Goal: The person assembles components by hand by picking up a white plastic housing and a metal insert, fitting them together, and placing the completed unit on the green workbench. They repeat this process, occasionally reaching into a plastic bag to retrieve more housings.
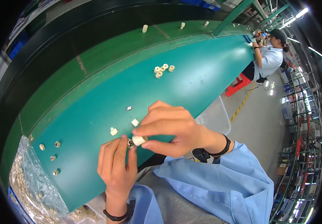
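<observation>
Frame centre: right hand pointing leftward, fingers pinching cream cylinder; left hand upright, fingertips clamped on metallic fitting.

Tabletop is some smooth teal sheet, kinda semi-glossy, with light smearing across it. The cream cap above its near edge looks like hard, mostly matt plastic; the small part against it shows shiny metal. Crinkly glossy clear plastic bag along the left edge. Shirt sleeve: soft matt cloth.
</observation>
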`<control>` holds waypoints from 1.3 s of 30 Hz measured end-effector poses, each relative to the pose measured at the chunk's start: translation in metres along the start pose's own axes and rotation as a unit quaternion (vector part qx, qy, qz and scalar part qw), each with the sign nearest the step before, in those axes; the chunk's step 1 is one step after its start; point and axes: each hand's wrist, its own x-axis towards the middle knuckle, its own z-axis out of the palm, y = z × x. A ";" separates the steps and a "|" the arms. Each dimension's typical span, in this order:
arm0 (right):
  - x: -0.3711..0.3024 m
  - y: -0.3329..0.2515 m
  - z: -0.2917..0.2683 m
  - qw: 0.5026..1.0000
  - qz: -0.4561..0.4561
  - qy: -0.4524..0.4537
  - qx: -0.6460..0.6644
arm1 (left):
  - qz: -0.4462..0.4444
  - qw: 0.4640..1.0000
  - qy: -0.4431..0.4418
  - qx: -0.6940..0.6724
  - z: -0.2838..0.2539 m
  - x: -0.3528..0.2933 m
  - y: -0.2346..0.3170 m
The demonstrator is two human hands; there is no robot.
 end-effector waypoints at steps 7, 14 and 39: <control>0.007 -0.008 -0.024 0.994 -0.006 -0.067 -0.082 | 0.067 0.997 -0.017 0.037 0.010 0.019 0.011; 0.002 -0.010 -0.031 0.986 -0.020 -0.087 -0.140 | 0.038 0.998 -0.035 0.031 0.015 0.028 0.018; -0.066 0.134 -0.080 0.937 0.147 0.109 -0.296 | -0.250 0.946 -0.069 -0.195 0.058 0.087 -0.070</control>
